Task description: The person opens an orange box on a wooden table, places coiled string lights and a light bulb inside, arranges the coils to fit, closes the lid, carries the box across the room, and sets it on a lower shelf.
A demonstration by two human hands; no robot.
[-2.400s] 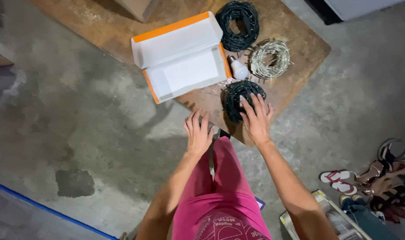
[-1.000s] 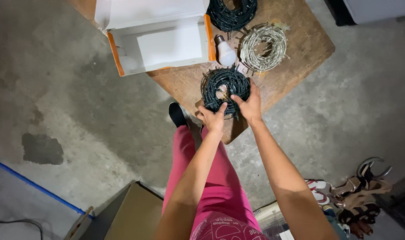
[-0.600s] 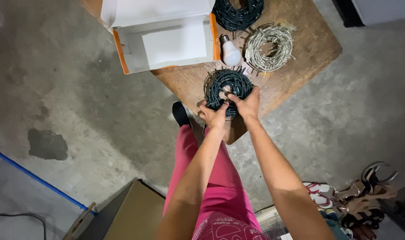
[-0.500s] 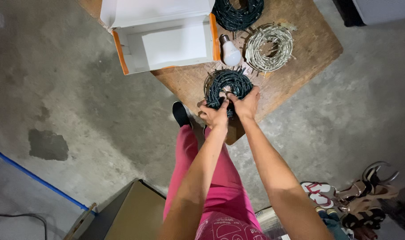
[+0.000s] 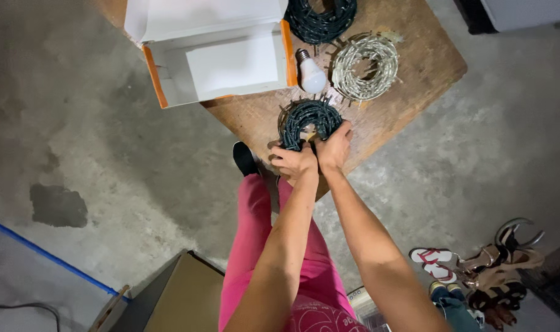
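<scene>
Grey concrete floor, stained and patchy, fills most of the view, and on it stands a low brown wooden bench seen from above. Both hands work at the near corner of that bench. The left hand and the right hand are pressed close beside each other, their fingers curled and clamped on the near edge of a dark green coil of string lights, which lies on the wood and reaches away from the fingertips. Whether the coil is lifted off the bench at all cannot be told.

Just beyond the fingers, past the held coil, a white light bulb lies on its side. To the right of the bulb, further from the right-hand fingers, sits a pale coil of lights. Beyond the bulb, at the top edge, a second dark coil is partly cut off. Ahead and to the left of the left-hand fingers an open white box with orange edges lies with its lid back, overhanging the bench edge.

Below the hands are pink trousers and a black shoe. Well behind the hands, a brown cardboard box stands on the floor to the left, and sandals lie in a heap to the right. A blue line crosses the floor at far left.
</scene>
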